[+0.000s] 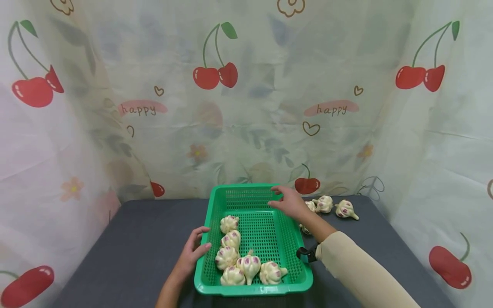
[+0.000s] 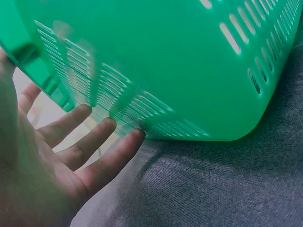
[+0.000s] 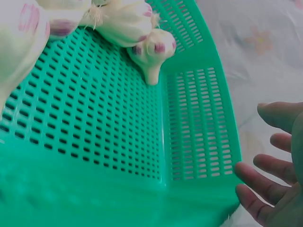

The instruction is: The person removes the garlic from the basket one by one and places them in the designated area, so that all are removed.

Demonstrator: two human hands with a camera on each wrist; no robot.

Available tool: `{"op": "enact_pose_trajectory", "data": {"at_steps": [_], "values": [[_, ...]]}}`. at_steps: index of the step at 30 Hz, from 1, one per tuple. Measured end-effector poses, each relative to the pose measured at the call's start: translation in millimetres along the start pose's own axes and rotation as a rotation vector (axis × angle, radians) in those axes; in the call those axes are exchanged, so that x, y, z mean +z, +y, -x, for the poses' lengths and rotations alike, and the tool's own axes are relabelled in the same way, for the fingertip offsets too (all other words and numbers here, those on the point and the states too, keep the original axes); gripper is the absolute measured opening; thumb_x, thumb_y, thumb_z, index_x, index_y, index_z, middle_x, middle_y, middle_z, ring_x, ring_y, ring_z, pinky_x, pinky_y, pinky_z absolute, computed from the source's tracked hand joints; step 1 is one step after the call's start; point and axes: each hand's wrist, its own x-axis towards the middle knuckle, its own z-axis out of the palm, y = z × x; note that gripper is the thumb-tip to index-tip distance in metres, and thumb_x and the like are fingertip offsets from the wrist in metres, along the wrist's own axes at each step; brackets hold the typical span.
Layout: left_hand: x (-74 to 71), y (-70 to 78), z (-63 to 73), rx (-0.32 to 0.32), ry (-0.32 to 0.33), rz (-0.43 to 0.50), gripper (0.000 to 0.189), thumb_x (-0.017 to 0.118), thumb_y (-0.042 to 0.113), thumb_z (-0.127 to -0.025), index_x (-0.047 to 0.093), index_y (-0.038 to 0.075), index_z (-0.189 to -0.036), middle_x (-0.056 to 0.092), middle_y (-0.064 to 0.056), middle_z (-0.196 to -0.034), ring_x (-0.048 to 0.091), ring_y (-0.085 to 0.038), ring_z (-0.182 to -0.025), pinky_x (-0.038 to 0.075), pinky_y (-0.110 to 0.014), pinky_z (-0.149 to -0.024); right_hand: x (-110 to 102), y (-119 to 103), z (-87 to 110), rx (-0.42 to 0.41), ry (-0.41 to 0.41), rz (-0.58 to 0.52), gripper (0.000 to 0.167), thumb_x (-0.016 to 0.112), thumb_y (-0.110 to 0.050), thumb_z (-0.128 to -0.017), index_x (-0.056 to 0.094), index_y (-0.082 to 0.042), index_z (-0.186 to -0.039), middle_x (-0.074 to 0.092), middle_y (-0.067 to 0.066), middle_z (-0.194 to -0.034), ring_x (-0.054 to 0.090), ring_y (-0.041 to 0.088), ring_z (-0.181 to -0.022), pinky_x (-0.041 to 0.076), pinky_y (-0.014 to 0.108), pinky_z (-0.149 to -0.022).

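Observation:
Several garlic bulbs lie along the left side and front of a green plastic basket. At the basket's left rim is my left hand, its thumb at the edge. The left wrist view has the fingers of that hand spread and nearly straight against the slotted outer wall. Over the far right corner of the basket reaches my right hand, holding nothing. Its fingers are apart and loosely bent close to the rim in the right wrist view, with garlic bulbs inside the basket beyond.
More garlic bulbs lie on the dark grey tabletop to the right of the basket, some partly behind my right arm. A printed curtain hangs behind the table and along both sides. A black band is at my right sleeve.

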Motion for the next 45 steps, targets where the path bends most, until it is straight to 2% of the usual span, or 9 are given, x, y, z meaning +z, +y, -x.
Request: {"op": "enact_pose_trajectory", "data": {"at_steps": [5, 12, 27, 38, 45], "values": [[0.2, 0.9, -0.1, 0.003, -0.007, 0.000, 0.040, 0.054, 0.002, -0.095, 0.043, 0.002, -0.133, 0.048, -0.029, -0.129, 0.056, -0.037, -0.107, 0.051, -0.035, -0.079, 10.2, -4.4, -2.9, -0.008, -0.009, 0.004, 0.046, 0.071, -0.023, -0.091, 0.056, -0.011, -0.133, 0.059, 0.015, -0.126, 0.062, 0.025, -0.093, 0.050, 0.041, -0.073], [0.8, 2.8, -0.7, -0.024, 0.008, 0.010, 0.040, 0.055, 0.002, -0.094, 0.044, 0.002, -0.133, 0.049, -0.028, -0.128, 0.057, -0.036, -0.106, 0.051, -0.035, -0.079, 18.7, -13.5, -6.6, -0.001, -0.094, 0.005, 0.049, 0.069, -0.026, -0.092, 0.054, -0.008, -0.135, 0.056, 0.017, -0.131, 0.056, 0.036, -0.114, 0.047, 0.049, -0.086], [-1.7, 4.0, -0.5, -0.035, 0.013, 0.017, 0.040, 0.054, 0.003, -0.095, 0.044, 0.003, -0.134, 0.049, -0.028, -0.130, 0.055, -0.037, -0.109, 0.050, -0.035, -0.080, 45.2, -33.0, -19.3, -0.047, -0.251, -0.032, 0.051, 0.070, -0.025, -0.091, 0.052, -0.009, -0.137, 0.054, 0.018, -0.133, 0.051, 0.038, -0.120, 0.046, 0.050, -0.089], [-0.5, 2.3, 1.3, -0.039, 0.015, 0.029, 0.041, 0.054, 0.002, -0.095, 0.043, 0.002, -0.135, 0.047, -0.030, -0.131, 0.056, -0.038, -0.107, 0.052, -0.036, -0.077, 69.3, -45.7, -24.7, -0.027, -0.328, -0.045, 0.051, 0.069, -0.028, -0.092, 0.052, -0.010, -0.137, 0.054, 0.017, -0.133, 0.056, 0.032, -0.112, 0.050, 0.044, -0.080], [-0.2, 2.2, 0.6, -0.033, 0.018, 0.021, 0.041, 0.055, 0.001, -0.094, 0.044, 0.003, -0.134, 0.048, -0.028, -0.131, 0.056, -0.038, -0.108, 0.052, -0.035, -0.077, 84.7, -45.6, -28.0, -0.005, -0.395, -0.103, 0.051, 0.067, -0.027, -0.093, 0.051, -0.010, -0.139, 0.049, 0.021, -0.138, 0.062, 0.035, -0.093, 0.053, 0.048, -0.071]]}}
